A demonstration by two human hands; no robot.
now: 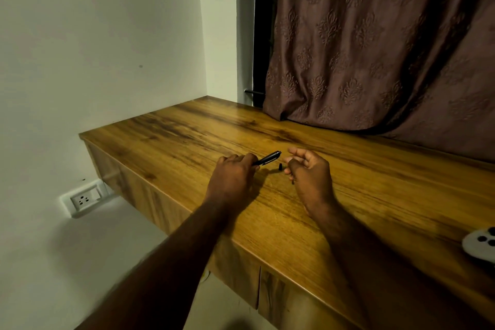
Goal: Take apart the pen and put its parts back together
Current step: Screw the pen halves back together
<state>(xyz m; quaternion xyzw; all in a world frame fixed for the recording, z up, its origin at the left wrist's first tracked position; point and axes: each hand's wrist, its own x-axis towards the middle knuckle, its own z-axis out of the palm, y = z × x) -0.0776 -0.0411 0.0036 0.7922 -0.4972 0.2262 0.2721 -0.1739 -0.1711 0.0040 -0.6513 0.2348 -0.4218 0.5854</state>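
Note:
My left hand [234, 170] grips the black pen barrel [267, 158], which points up and to the right, its clicker end free. A small black tip piece [280, 167] stands on the wooden desk [187, 136] between my hands. My right hand [308, 169] hovers just right of it with its fingers curled; a thin dark part [292, 181], possibly the refill, pokes out below its fingers, mostly hidden.
A white device with black buttons [482, 245] lies at the desk's right edge. A brown patterned curtain [375, 48] hangs over the back of the desk. A wall socket [84, 199] sits low on the left wall, below the desk.

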